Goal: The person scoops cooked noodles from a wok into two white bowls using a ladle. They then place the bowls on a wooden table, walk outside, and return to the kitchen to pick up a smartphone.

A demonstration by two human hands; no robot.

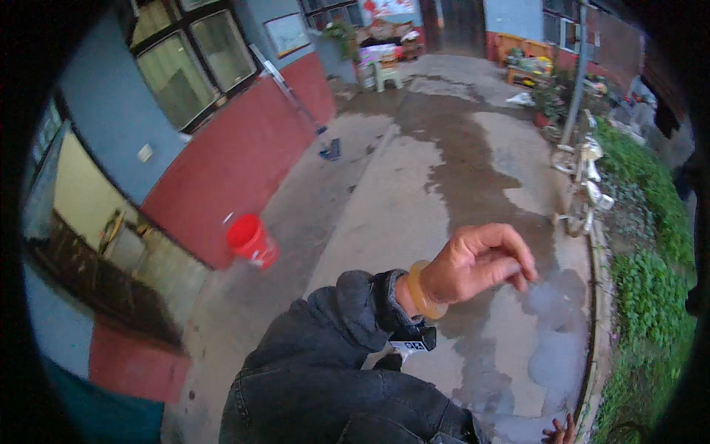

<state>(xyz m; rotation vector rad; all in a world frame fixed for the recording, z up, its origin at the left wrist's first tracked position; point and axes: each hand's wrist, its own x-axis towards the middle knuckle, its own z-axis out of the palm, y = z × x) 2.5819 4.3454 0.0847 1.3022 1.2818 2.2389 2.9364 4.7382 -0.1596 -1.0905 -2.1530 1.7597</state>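
Note:
My left hand (480, 263) reaches out over the wet concrete yard, fingers bent down towards the thumb. No object shows in it, but the inside of its grip is hidden. A yellowish bangle (424, 289) circles the wrist below a dark denim-like sleeve (338, 311). Under the cuff is a black mount with a white printed tag (409, 346). Only some fingers of my right hand (560, 430) enter at the bottom right, spread apart, with nothing seen between them. Beneath both hands, wet patches (560, 361) darken the concrete (388, 194).
Against the red-and-blue wall stands a red bucket (252, 241). A long-handled mop or broom (330, 150) leans farther along. White metal racks or chair frames (582, 183) line the right curb (596, 311), beside green plants (646, 294). A pale green stool (388, 75) stands far back.

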